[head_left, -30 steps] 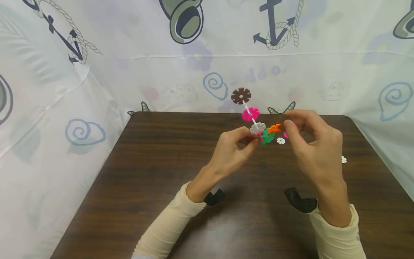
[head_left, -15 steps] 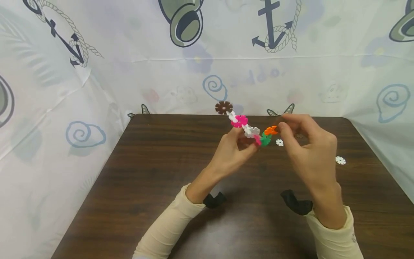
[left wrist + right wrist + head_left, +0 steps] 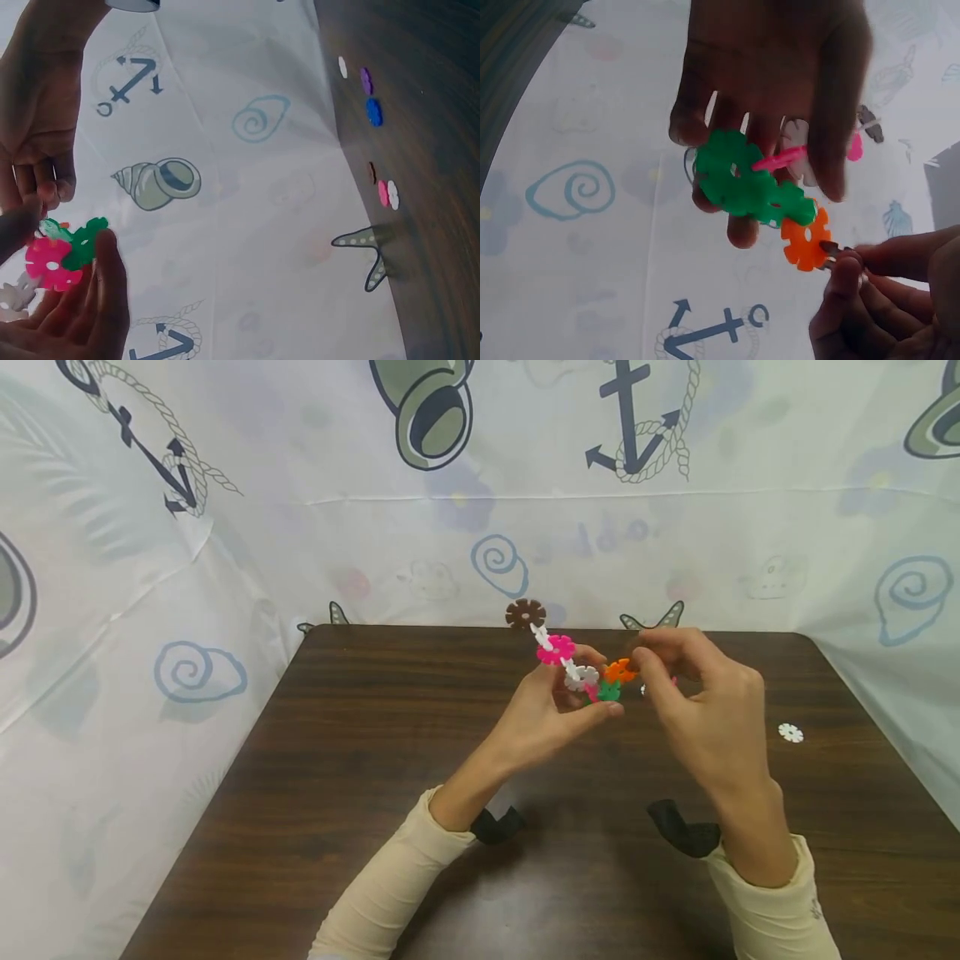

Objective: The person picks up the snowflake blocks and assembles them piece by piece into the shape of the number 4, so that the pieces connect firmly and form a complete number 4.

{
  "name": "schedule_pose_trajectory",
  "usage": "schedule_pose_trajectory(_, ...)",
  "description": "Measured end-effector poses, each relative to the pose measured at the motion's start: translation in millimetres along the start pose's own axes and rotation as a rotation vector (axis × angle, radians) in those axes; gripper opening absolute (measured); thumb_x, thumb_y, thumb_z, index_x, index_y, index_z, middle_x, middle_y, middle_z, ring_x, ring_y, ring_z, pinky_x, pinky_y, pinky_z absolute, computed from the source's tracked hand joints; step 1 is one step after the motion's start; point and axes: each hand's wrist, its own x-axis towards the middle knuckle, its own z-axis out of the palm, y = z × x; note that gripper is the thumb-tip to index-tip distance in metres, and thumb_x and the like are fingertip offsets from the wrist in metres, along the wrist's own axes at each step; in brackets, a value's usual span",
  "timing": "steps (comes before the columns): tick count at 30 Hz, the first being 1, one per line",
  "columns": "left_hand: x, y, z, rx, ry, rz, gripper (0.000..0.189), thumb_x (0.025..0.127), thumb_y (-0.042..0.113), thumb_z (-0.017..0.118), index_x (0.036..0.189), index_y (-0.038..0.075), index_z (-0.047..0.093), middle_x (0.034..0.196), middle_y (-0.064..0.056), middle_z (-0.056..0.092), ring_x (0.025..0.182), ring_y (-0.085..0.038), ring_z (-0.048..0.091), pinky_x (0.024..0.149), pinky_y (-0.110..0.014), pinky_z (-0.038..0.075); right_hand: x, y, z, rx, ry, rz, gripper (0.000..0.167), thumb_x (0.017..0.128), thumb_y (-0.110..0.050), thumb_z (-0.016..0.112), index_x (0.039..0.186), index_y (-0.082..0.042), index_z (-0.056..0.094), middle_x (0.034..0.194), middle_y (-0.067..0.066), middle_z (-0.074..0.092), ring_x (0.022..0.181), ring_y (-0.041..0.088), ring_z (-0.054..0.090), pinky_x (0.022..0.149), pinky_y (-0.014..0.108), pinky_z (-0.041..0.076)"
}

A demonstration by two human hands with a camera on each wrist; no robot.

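Note:
A chain of slotted snowflake discs is held above the table, with brown, pink, white, green and orange discs in the head view. My left hand holds the chain loosely around its pink and green discs, fingers behind them and thumb in front. Pinched by my right hand is a small brown disc, mostly hidden by the fingertips, meeting the edge of the orange disc. In the left wrist view, the green disc lies beside my left fingers.
A loose white disc lies on the dark wooden table at the right. More loose discs, including purple, blue and pink, rest toward the table's far edge. A printed cloth hangs behind.
The chain's brown end has swung left and down. My right hand has moved left, nearer my left hand. My left thumb has shifted to below the green disc.

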Motion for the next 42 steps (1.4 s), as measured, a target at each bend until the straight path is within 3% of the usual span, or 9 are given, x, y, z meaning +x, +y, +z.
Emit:
schedule_pose_trajectory(6,-1.9,1.3,-1.2,-0.036,0.071,-0.017,0.039,0.089,0.021,0.082,0.121,0.018,0.06,0.091,-0.005,0.066,0.062,-0.018,0.067,0.062,-0.029,0.057,1.7,4,-8,0.031,-0.066,0.043,0.024,0.096,-0.008,0.072,0.12,-0.005,0.074,0.084,0.009,0.077,0.07,-0.015,0.059,0.07,0.005,0.046)
schedule_pose_trajectory(12,-1.4,3.1,-6.6,-0.036,0.113,-0.014,0.038,0.089,0.023,0.081,0.122,0.022,0.062,0.097,-0.002,0.066,0.065,-0.026,0.066,0.063,-0.032,0.055,11.4,27,-35,0.009,-0.022,0.179,0.029,0.099,-0.018,0.07,0.127,-0.015,0.073,0.088,-0.024,0.07,0.077,-0.011,0.063,0.078,0.007,0.045)
schedule_pose_trajectory(17,2.7,2.5,-10.6,-0.02,0.13,0.011,0.041,0.09,0.022,0.08,0.126,0.02,0.062,0.119,0.0,0.066,0.076,-0.023,0.069,0.073,-0.031,0.059,19.4,76,-68,-0.108,-0.092,0.401,0.044,0.1,-0.037,0.067,0.142,-0.025,0.063,0.089,-0.042,0.059,0.085,-0.015,0.058,0.076,0.012,0.039)
schedule_pose_trajectory(22,4.9,1.5,-13.5,0.024,0.135,0.038,0.042,0.091,0.023,0.08,0.128,0.016,0.061,0.12,-0.002,0.066,0.084,-0.016,0.069,0.082,-0.029,0.058,21.2,137,-91,-0.239,-0.19,0.555,0.06,0.1,-0.051,0.062,0.147,-0.013,0.057,0.075,-0.05,0.046,0.09,-0.01,0.053,0.079,0.02,0.037)
schedule_pose_trajectory(26,4.7,2.0,-14.6,0.06,0.146,0.053,0.04,0.091,0.023,0.079,0.126,0.017,0.062,0.115,-0.001,0.068,0.087,-0.017,0.065,0.085,-0.039,0.056,14.1,181,-99,-0.316,-0.303,0.621,0.066,0.103,-0.05,0.055,0.145,0.002,0.053,0.106,0.003,0.079,0.093,0.011,0.064,0.079,0.032,0.044)
schedule_pose_trajectory(29,4.3,2.5,-15.6,0.071,0.154,0.071,0.038,0.091,0.022,0.079,0.125,0.017,0.062,0.118,-0.001,0.067,0.091,-0.017,0.063,0.09,-0.04,0.054,4.6,211,-105,-0.345,-0.459,0.649,0.07,0.106,-0.047,0.047,0.146,0.011,0.044,0.138,0.046,0.049,0.118,0.05,0.057,0.092,0.057,0.046)
schedule_pose_trajectory(30,4.1,2.9,-16.0,0.07,0.157,0.075,0.039,0.091,0.022,0.079,0.125,0.017,0.062,0.12,-0.002,0.066,0.091,-0.017,0.063,0.089,-0.037,0.054,1.0,221,-107,-0.349,-0.515,0.658,0.072,0.107,-0.047,0.045,0.147,0.013,0.04,0.14,0.048,0.045,0.125,0.062,0.046,0.096,0.065,0.043)
schedule_pose_trajectory(34,4.2,2.4,-15.6,0.047,0.15,0.081,0.039,0.091,0.021,0.079,0.126,0.015,0.062,0.118,-0.002,0.066,0.092,-0.016,0.063,0.086,-0.031,0.054,-16.0,258,-108,-0.341,-0.648,0.695,0.078,0.108,-0.048,0.043,0.15,0.016,0.03,0.143,0.051,0.036,0.127,0.067,0.039,0.1,0.074,0.037)
schedule_pose_trajectory(42,4.0,2.8,-14.7,-0.073,0.096,0.109,0.031,0.092,0.012,0.076,0.121,0.008,0.065,0.111,-0.008,0.071,0.09,-0.017,0.068,0.082,-0.033,0.058,-29.9,287,-70,-0.304,-0.726,0.727,0.079,0.108,-0.046,0.045,0.153,0.016,0.024,0.148,0.05,0.03,0.133,0.069,0.032,0.105,0.077,0.034)
